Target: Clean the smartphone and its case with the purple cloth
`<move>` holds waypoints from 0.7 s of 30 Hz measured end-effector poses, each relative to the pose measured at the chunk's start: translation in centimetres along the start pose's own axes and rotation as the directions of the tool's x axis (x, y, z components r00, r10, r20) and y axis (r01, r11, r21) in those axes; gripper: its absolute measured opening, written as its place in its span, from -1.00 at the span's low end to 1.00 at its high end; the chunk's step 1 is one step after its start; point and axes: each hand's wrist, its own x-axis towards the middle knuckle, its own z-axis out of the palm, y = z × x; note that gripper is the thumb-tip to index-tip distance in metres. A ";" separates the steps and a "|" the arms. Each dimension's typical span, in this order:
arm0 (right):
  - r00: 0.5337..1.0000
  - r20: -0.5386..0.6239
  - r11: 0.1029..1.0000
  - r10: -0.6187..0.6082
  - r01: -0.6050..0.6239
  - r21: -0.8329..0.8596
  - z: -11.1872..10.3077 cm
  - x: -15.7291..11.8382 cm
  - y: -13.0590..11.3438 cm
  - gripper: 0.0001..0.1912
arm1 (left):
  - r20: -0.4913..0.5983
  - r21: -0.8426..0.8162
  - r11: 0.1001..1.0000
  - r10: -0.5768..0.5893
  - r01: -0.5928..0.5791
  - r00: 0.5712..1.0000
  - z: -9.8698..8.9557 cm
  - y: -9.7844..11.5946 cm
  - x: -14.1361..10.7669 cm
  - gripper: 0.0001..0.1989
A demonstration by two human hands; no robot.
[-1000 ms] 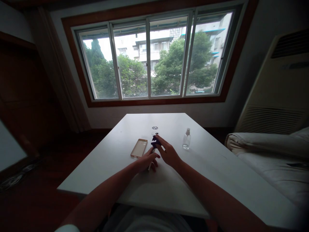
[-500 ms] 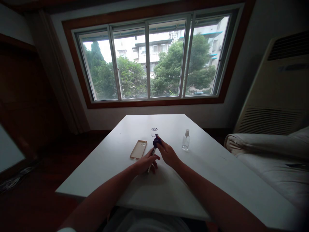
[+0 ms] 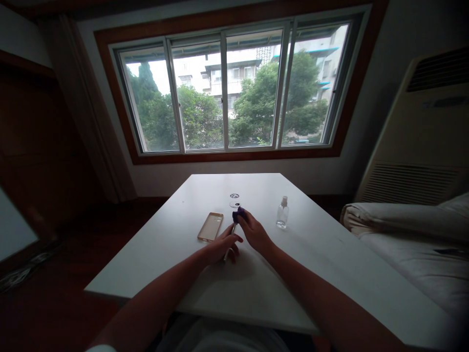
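Observation:
My left hand (image 3: 219,247) is closed around a phone (image 3: 234,228), a thin slab turned nearly edge-on and tilted above the table. My fingers cover much of it. My right hand (image 3: 255,233) pinches a dark purple cloth (image 3: 238,214) against the phone's far end. A tan phone case (image 3: 210,227) with a camera cutout lies just left of my left hand. To the right of my right hand stands a clear spray bottle (image 3: 282,215), upright with its cap on.
Beyond my hands, two small round objects lie on the white table (image 3: 161,234): a clear ring-like disc (image 3: 232,204) and a dark-patterned disc (image 3: 234,196). A pale sofa (image 3: 399,234) stands to the right, beside a tall air conditioner (image 3: 406,137).
The purple cloth has shifted slightly at the phone's far end, and its upper tip no longer sticks up as before. My left hand and the phone hold nearly still.

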 end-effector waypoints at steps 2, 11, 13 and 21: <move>0.999 -0.033 0.998 0.021 -0.018 0.066 0.1 0.2 0.5 -0.37 | 0.000 -0.014 1.000 0.006 -0.006 1.000 0.0 0.0 0.0 -0.36; 0.999 -0.031 0.995 -0.006 0.009 0.095 0.0 0.4 0.5 -0.51 | 0.015 -0.043 0.998 0.055 -0.054 0.998 -0.3 -0.8 0.3 -0.35; 0.999 -0.008 0.997 -0.044 0.044 0.066 -0.1 0.1 -0.1 -0.55 | 0.037 -0.051 0.996 0.075 -0.073 0.996 -0.3 -0.7 0.1 -0.32; 0.995 -0.013 0.991 -0.096 0.096 0.089 -0.3 -0.1 -0.7 -0.54 | 0.103 -0.129 0.988 0.093 -0.079 0.990 0.0 -0.6 -0.5 -0.40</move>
